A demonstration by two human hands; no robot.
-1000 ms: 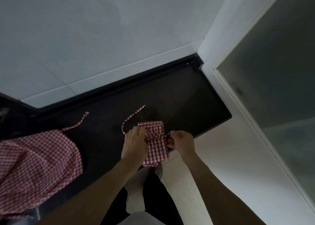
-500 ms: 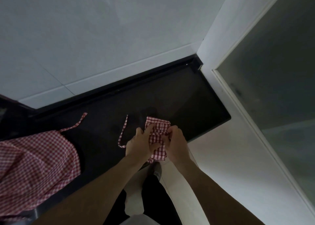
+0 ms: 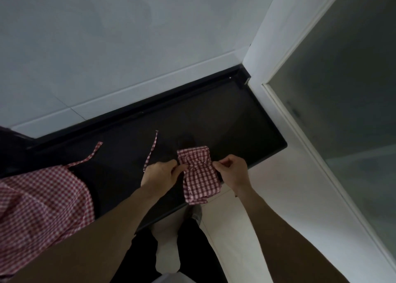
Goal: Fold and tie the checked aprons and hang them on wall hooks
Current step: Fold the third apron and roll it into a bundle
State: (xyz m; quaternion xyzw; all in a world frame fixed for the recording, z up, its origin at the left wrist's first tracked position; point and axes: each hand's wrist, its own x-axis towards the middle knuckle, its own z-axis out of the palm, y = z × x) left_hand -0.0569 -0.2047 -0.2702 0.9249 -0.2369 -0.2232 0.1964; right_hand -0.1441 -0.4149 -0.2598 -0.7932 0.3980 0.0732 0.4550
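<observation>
The long, glossy black tabletop (image 3: 225, 119) ran along the pale tiled wall and ended at its right corner beside a white door frame with frosted glass (image 3: 342, 102); it served as the flat working surface. Spread loosely over its left end lay a large, unfolded red-and-white checked apron (image 3: 38, 203), one thin strap trailing toward the back edge, apparently waiting its turn.

Down at the front edge, near the right end, sat the small folded red-and-white checked apron bundle (image 3: 200, 175), its lower part overhanging the edge toward the person, probably so both hands could get round it. The left hand (image 3: 160, 173) pinched the strap at the bundle's left side, and the right hand (image 3: 232, 171) pinched the other strap at its right side, fingers curled, pulling apart. The cloth bunched at the waist, so by my reckoning the knot was being drawn tight. A loose red checked strap tail (image 3: 151, 149) ran from the left hand toward the back edge, slack left over from the tie. No wall hooks were in view.
</observation>
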